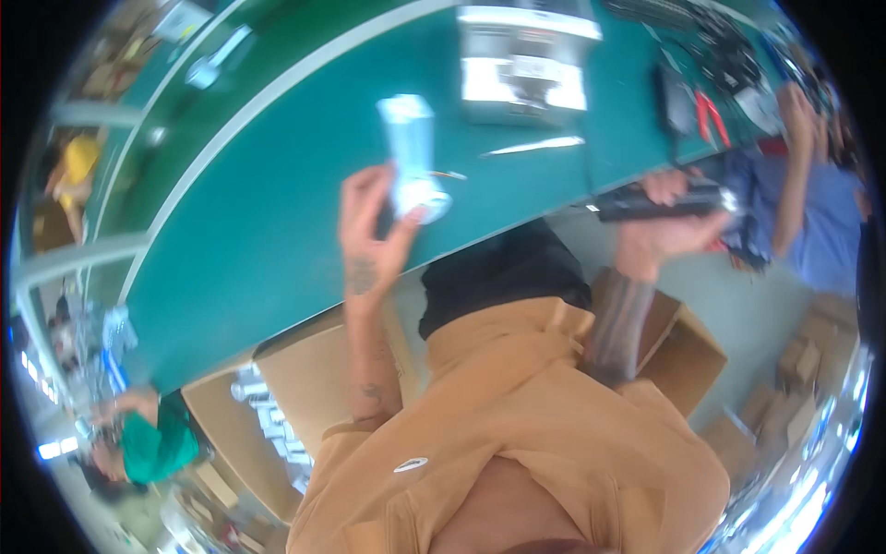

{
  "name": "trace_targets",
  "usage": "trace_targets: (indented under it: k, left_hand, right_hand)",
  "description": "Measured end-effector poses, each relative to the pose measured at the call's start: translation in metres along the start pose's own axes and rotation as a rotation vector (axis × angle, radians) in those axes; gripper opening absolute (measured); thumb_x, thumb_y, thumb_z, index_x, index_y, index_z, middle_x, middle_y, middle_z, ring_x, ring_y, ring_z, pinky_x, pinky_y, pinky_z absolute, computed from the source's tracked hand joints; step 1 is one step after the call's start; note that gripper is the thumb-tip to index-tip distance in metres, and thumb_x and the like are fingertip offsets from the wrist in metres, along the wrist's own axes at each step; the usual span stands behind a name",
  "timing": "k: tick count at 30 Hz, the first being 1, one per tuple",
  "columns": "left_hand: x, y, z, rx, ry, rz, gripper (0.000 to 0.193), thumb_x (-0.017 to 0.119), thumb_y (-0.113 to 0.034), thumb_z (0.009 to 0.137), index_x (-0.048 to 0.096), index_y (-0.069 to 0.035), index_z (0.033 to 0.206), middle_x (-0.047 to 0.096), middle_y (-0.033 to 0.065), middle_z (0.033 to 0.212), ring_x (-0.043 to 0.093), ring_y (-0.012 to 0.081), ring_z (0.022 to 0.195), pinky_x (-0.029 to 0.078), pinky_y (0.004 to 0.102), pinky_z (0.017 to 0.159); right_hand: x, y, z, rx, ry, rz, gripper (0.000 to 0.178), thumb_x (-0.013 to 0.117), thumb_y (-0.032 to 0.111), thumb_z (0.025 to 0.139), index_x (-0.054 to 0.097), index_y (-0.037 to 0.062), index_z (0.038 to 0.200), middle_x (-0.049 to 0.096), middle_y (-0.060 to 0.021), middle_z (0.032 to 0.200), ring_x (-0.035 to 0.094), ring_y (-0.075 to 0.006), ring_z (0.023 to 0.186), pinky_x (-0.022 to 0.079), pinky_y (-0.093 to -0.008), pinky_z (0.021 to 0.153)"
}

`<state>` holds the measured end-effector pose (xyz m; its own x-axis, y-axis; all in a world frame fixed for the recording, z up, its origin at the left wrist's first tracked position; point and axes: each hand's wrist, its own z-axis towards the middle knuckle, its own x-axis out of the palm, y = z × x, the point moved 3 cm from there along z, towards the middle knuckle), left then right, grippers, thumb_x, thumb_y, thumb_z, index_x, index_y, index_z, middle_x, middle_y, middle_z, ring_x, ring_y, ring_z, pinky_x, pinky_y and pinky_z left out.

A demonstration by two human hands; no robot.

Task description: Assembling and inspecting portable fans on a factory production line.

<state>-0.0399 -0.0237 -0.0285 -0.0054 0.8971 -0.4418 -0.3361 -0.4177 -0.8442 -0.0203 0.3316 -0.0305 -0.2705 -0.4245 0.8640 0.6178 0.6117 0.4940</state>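
My left hand (369,222) is closed round the lower part of a pale blue and white piece (411,143). This piece has a long body and a rounded end near my thumb, and I hold it above the green bench. Thin wire-like strands (449,174) stick out beside it. Past the bench's near edge on the right, my right hand (660,231) wraps round a black cylindrical tool (628,204), perhaps an electric screwdriver. It lies roughly level, with a shiny end to the right. Motion blur hides finer detail on both things.
A white and silver machine (528,65) stands on the green bench (277,222). Red-handled pliers (711,118) lie at the right by a black device (676,100). Below, a carton (231,415) contains several whitish pieces. Co-workers in blue (821,222) and green (159,443) are at either side.
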Motion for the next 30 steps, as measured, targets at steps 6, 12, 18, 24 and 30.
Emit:
trace_targets:
  k: [6,12,18,24,30]
  left_hand:
    - [0.001,-0.023,0.003,0.073,0.04,0.01,0.054,0.08,-0.012,0.078,0.064,-0.005,0.129,0.052,0.0131,0.126,0.059,0.0289,0.111,0.049,0.0362,0.093]
    - [0.0,-0.021,0.002,0.055,0.073,-0.058,0.056,0.082,-0.012,0.076,0.064,0.0,0.127,0.054,0.0132,0.126,0.056,0.0279,0.115,0.046,0.0371,0.097]
    - [-0.004,-0.019,0.004,0.041,0.099,-0.078,0.055,0.081,-0.013,0.077,0.064,0.001,0.127,0.054,0.0139,0.125,0.056,0.0275,0.115,0.046,0.0365,0.097]
    - [-0.002,-0.018,0.004,0.055,0.097,-0.089,0.055,0.081,-0.01,0.077,0.063,0.001,0.127,0.054,0.014,0.125,0.055,0.0266,0.116,0.045,0.0354,0.097]
    - [-0.001,-0.018,0.003,0.048,0.105,-0.089,0.054,0.081,-0.01,0.077,0.063,0.001,0.127,0.054,0.0138,0.127,0.054,0.0267,0.116,0.045,0.0359,0.098]
  right_hand:
    - [0.152,0.001,-0.047,0.032,0.717,0.147,0.081,0.044,0.073,0.091,0.047,0.0031,0.131,0.05,-0.0068,0.081,0.048,-0.0143,0.058,0.038,-0.0274,0.051]
    - [0.185,-0.014,-0.055,0.085,0.917,0.133,0.086,0.046,0.071,0.092,0.04,0.0036,0.144,0.051,-0.0074,0.085,0.049,-0.0155,0.059,0.041,-0.0307,0.052]
    - [0.179,-0.046,-0.064,0.029,0.758,0.042,0.101,0.039,0.087,0.081,0.042,0.0072,0.142,0.053,-0.0087,0.081,0.051,-0.0174,0.056,0.042,-0.0324,0.05]
    - [0.171,-0.069,-0.059,0.023,0.821,0.103,0.112,0.033,0.093,0.076,0.037,0.0018,0.141,0.058,-0.0104,0.084,0.055,-0.0194,0.057,0.045,-0.0336,0.05]
    - [0.167,-0.067,-0.057,0.068,0.813,0.14,0.111,0.036,0.093,0.075,0.036,0.0051,0.143,0.057,-0.0107,0.086,0.055,-0.0196,0.063,0.045,-0.0346,0.056]
